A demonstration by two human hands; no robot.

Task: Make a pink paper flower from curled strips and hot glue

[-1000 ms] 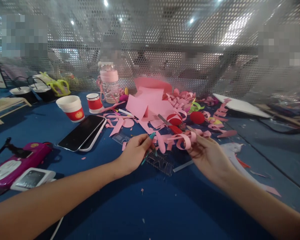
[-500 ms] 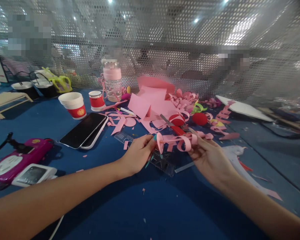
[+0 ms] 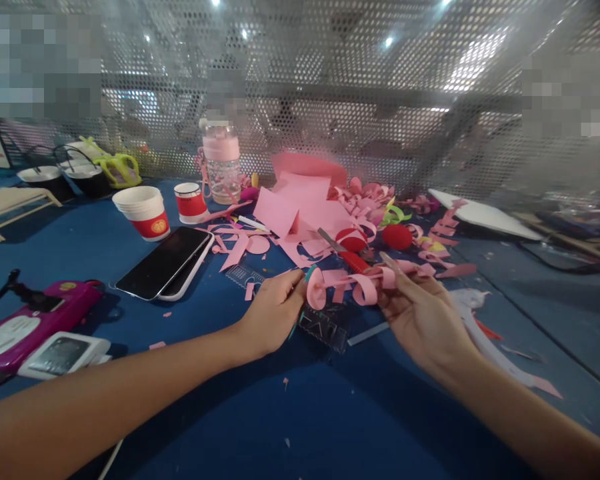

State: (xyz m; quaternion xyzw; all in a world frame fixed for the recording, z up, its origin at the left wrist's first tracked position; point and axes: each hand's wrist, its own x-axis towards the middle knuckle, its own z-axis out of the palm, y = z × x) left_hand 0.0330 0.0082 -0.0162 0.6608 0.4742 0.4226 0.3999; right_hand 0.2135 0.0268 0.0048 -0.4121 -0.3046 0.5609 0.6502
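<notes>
Low in the frame, two bare forearms run in from the lower left and lower right corners and meet just below the centre, above the dark blue felt-covered tabletop (image 3: 300, 413). The left hand (image 3: 273, 310) is closed, its fingertips pinching a slim teal-tipped stick (image 3: 300, 303) together with the curled end of a long pink paper strip (image 3: 353, 285), so the coil sits tight against the stick and keeps its round shape. The right hand (image 3: 423, 317) is half closed, thumb and fingers gripping the other end of the same strip and keeping it stretched level between the two hands, clear of the tabletop. Directly under the strip lies a clear plastic ruler (image 3: 325, 328), flat, within easy reach. At the left edge sit a magenta plastic case (image 3: 30, 323) and a small white device (image 3: 60, 355), pushed aside from the working spot. Further up, left of centre, two stacked smartphones (image 3: 167, 263) lie face up. Beyond the hands, in the middle of the frame, spreads a heap of pink paper sheets and curled offcuts (image 3: 305, 210), with red-handled scissors (image 3: 345, 252) lying in it. Behind, toward the upper left, stand a red and white paper cup stack (image 3: 143, 213), a smaller red paper cup (image 3: 190, 203) and a pink-lidded clear bottle (image 3: 221, 163) against the perforated metal screen (image 3: 330, 100).
</notes>
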